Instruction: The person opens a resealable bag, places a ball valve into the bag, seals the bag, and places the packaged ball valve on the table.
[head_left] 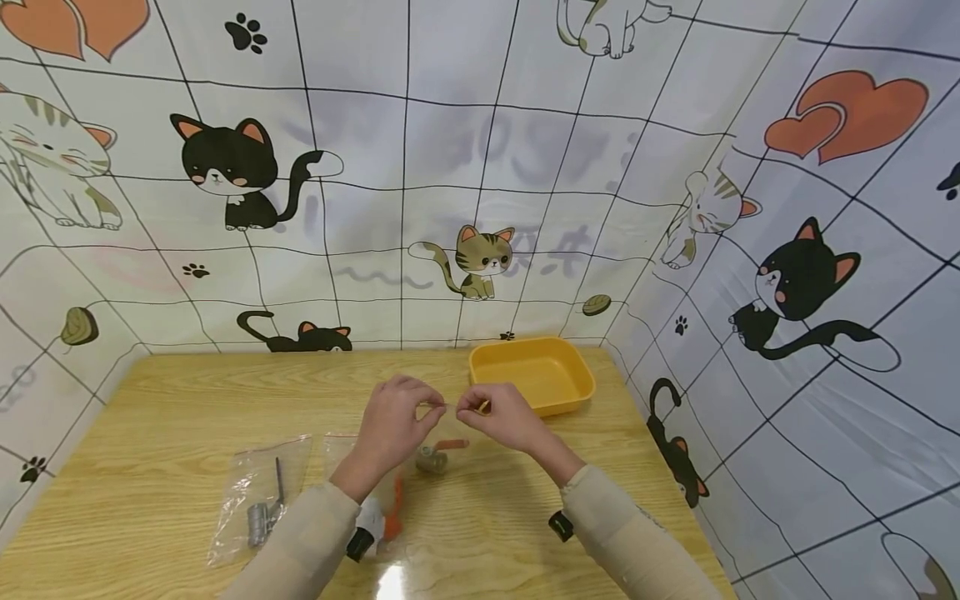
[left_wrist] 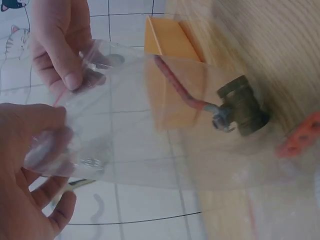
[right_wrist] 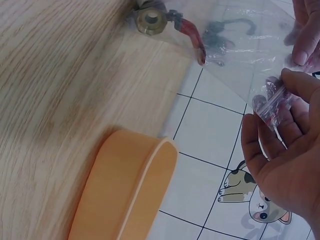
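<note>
My left hand [head_left: 393, 421] and right hand [head_left: 506, 414] are raised over the table, close together. Between them they pinch the top of a clear zip bag [left_wrist: 135, 145], one hand at each side of its mouth. Through the film a brass ball valve [left_wrist: 245, 107] with a red lever [right_wrist: 190, 32] shows at the bottom of the bag. In the left wrist view, the left hand [left_wrist: 30, 165] is lower and the right hand [left_wrist: 62, 45] above it. Whether the bag's seal is parted I cannot tell.
Behind the right hand stands a yellow plastic bin [head_left: 532, 412]. A clear bag [head_left: 225, 521] with a grey metal cylinder [head_left: 257, 525] and a dark thin rod lies at left. Under the left forearm, an orange part [head_left: 393, 523] shows beside another bag. Cat-print cloth surrounds the table [head_left: 112, 467].
</note>
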